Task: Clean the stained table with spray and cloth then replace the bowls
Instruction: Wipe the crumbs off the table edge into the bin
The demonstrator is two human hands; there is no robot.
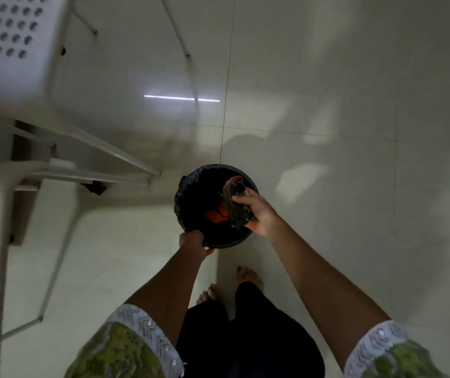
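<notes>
A round black bin [188, 186] lined with a dark bag stands on the pale tiled floor in front of me. My left hand [194, 242] grips the bin's near rim and liner. Over the bin's right side, my right hand [256, 211] holds a crumpled dark cloth [233, 199], which hangs above the opening. Something orange [214, 215] lies inside the bin. No table top, spray or bowls are in sight.
White plastic chairs [8, 64] with perforated seats stand at the left, their legs [125, 156] reaching close to the bin. My bare feet [248, 276] are just behind the bin. Tiled floor [341, 118] stretches to the right and ahead.
</notes>
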